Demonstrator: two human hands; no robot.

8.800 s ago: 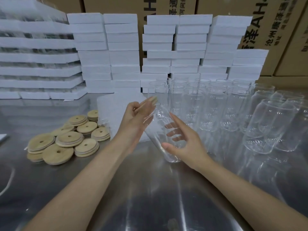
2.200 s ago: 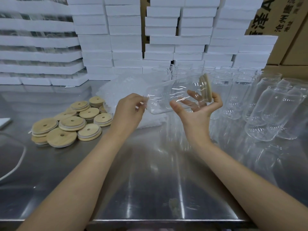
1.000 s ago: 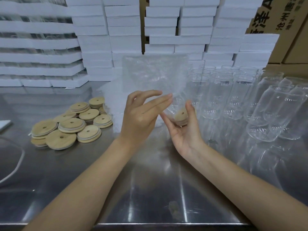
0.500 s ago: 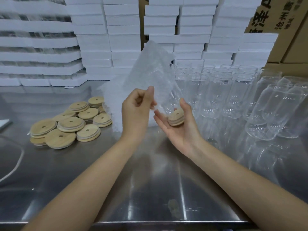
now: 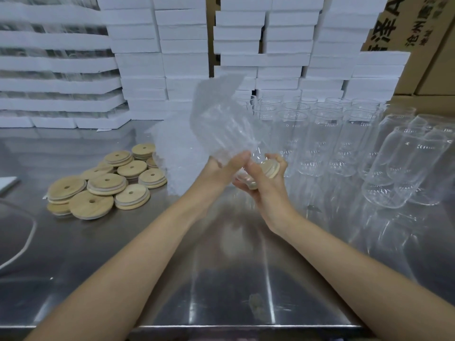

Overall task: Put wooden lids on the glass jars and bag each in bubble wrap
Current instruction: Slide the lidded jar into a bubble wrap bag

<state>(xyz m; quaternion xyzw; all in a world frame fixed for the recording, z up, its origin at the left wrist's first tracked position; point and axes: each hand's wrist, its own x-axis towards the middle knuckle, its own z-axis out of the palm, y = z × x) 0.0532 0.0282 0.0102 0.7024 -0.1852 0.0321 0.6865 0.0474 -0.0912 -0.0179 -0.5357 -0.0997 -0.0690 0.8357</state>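
A clear glass jar with a wooden lid tilts up and to the left above the steel table, its body inside a bubble wrap bag. My right hand grips the lidded end from below. My left hand pinches the bag's open edge beside the lid. A pile of round wooden lids with centre holes lies on the table at the left. Several empty glass jars stand at the right.
A stack of flat bubble wrap bags lies behind the lids. White foam trays are stacked along the back, cardboard boxes at the far right. Some jars lean at the right. A white cord crosses the steel table at the left.
The bubble wrap bag has come down over the jar's body. My left hand has dropped from holding the bag up to pinching its edge next to the lid.
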